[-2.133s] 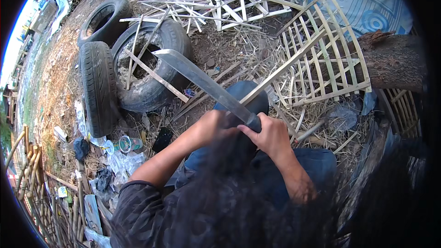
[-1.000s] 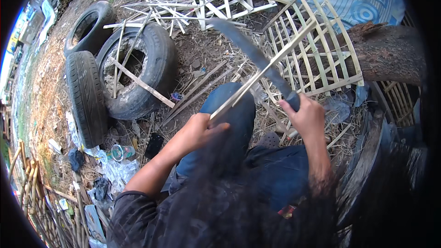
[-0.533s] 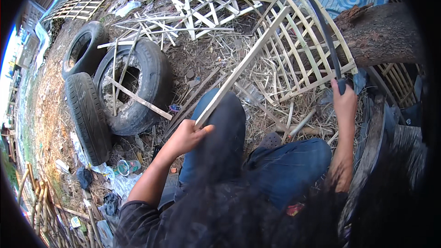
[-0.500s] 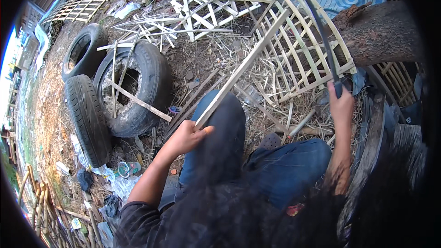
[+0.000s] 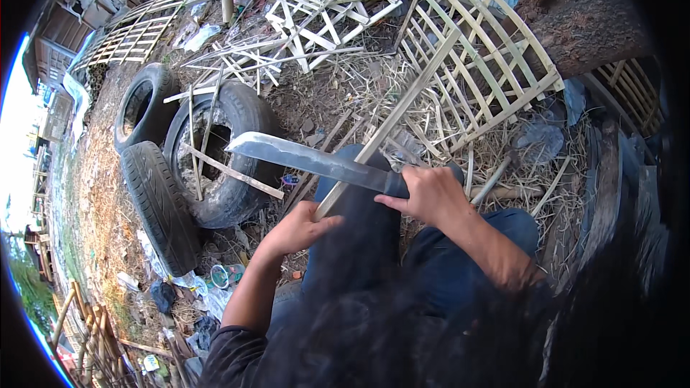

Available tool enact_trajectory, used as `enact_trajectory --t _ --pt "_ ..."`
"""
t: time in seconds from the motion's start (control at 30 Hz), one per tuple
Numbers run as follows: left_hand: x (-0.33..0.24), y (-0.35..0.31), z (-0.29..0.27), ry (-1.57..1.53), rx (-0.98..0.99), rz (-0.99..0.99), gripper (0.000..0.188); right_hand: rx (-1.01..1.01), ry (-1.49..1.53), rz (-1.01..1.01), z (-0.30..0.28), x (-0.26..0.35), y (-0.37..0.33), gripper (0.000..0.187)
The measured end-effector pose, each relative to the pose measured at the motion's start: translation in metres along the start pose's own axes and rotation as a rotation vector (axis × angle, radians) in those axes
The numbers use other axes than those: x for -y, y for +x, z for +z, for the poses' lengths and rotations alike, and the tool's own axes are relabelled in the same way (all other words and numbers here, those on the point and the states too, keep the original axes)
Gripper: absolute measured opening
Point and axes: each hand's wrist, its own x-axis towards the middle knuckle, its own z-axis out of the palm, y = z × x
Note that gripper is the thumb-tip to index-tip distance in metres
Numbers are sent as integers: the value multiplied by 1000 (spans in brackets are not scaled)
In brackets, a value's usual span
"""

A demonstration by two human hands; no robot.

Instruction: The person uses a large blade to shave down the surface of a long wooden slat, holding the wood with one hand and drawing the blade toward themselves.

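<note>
My left hand is closed around the near end of a long, pale bamboo strip. The strip slants up and away to the right, past my knee. In my right hand is the dark handle of a machete, its broad blade pointing left. The blade lies across the strip a little above my left hand; whether it cuts into the strip I cannot tell. Beyond the strip's far end leans a woven bamboo lattice panel.
Old tyres lie to the left, with thin strips across one. A heap of split bamboo pieces is farther off. A thick log lies at the far right. Shavings and plastic litter cover the ground, and bamboo poles stand at lower left.
My right hand has swung the machete from the raised position at right down and leftward, over the bamboo strip. My left hand keeps its grip on the strip.
</note>
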Motion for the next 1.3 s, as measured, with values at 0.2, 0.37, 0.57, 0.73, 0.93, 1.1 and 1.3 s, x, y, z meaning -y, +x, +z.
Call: enact_trajectory --t 0.2,0.37,0.57,0.73,0.93,1.1,1.3 --pt "2 -2 6 47 -79 57 43 22 -97 -92 5 -25 8 63" --pt "29 -10 -3 -15 -19 -27 47 25 -244 220 -31 -74 13 62" --pt "51 -17 3 -149 71 -232 50 -426 -176 654 -115 -167 -35 44" --pt "41 -10 -5 -208 182 -166 55 -217 92 454 -82 -68 -25 46" --pt "29 -5 12 -280 230 -106 58 -45 -36 -33 0 -13 -4 62" --pt "29 -3 12 -323 223 -162 57 -28 -84 -206 15 -40 15 63" --pt "59 -8 -3 -420 329 -266 41 -235 -81 569 -65 -149 16 46"
